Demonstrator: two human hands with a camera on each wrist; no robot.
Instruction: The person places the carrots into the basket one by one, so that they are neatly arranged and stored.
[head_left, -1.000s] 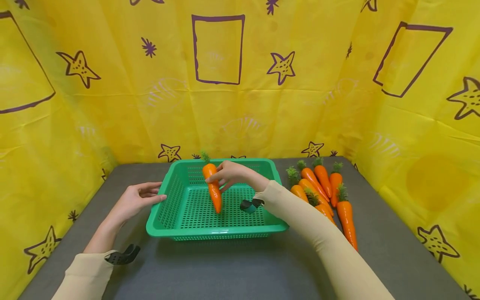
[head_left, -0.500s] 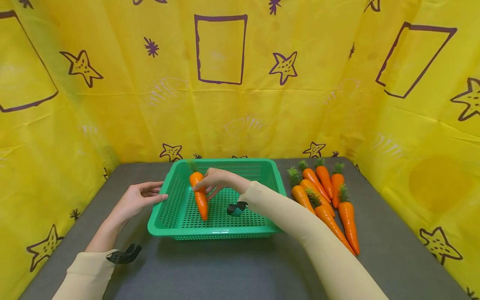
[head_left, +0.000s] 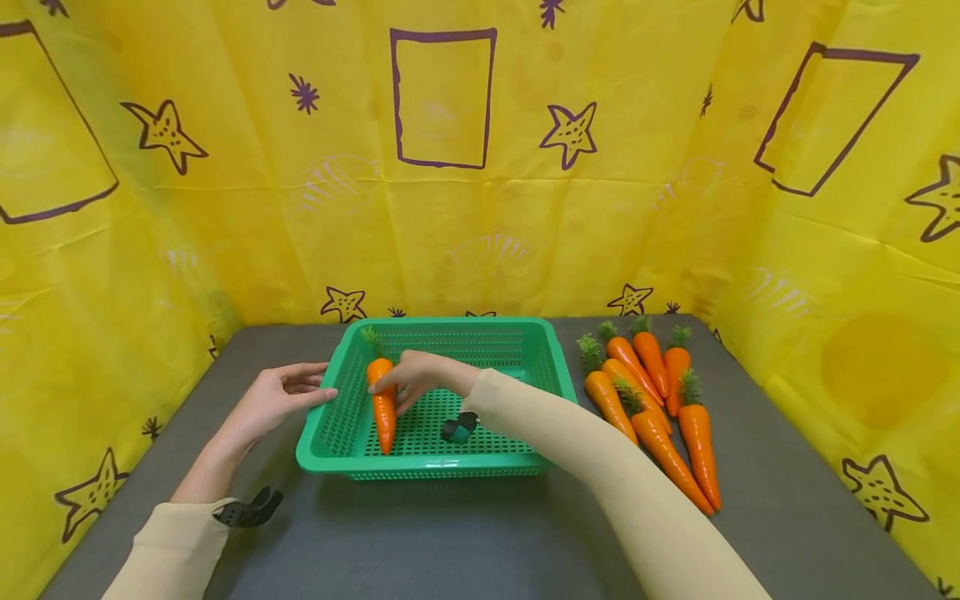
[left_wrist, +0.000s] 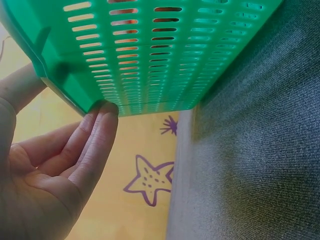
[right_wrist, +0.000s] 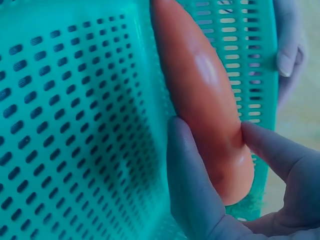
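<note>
Right hand (head_left: 420,377): grips one carrot (head_left: 383,408) between thumb and fingers, inside the green basket (head_left: 450,461). Carrot now at the basket's 9 o'clock side, leafy top toward 12, tip toward 6; a second ago it was near mid-basket, so it has shifted toward 9. Contact with the basket floor: cannot tell. Left hand (head_left: 279,396): pinches the rim at 9 o'clock, thumb over the edge, fingers against the outer wall; unchanged. Loose carrots (head_left: 697,437): on the table (head_left: 487,542) at 3 o'clock, unmoved.
</note>
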